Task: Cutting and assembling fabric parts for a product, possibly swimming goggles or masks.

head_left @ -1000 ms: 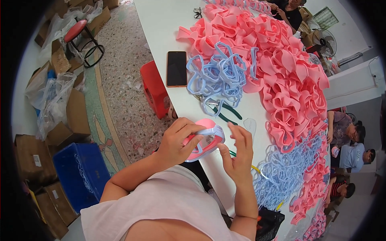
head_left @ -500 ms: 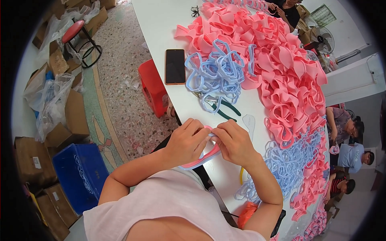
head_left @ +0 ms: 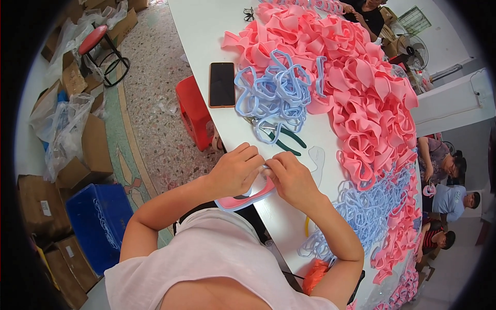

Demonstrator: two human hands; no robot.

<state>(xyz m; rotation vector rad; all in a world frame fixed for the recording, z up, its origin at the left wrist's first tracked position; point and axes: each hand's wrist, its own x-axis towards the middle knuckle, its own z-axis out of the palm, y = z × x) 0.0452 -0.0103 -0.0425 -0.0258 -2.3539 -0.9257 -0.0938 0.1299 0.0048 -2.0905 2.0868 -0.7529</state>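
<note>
- The left hand and right hand are meeting at the near edge of the white desk, each grip pinching the same pink foam piece.
- The piece is hanging partly over the desk edge, under the left hand.
- Green-handled pliers are lying just beyond, near a blue loop pile and a dark phone.

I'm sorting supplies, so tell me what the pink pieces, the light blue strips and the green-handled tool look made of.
Pink pieces: likely soft foam, matte, holding floppy curls. Light blue strips: thin flexible foam or rubber, tangled in loops. Green-handled tool: apparently metal pliers with glossy plastic grips, partly hidden.
</note>
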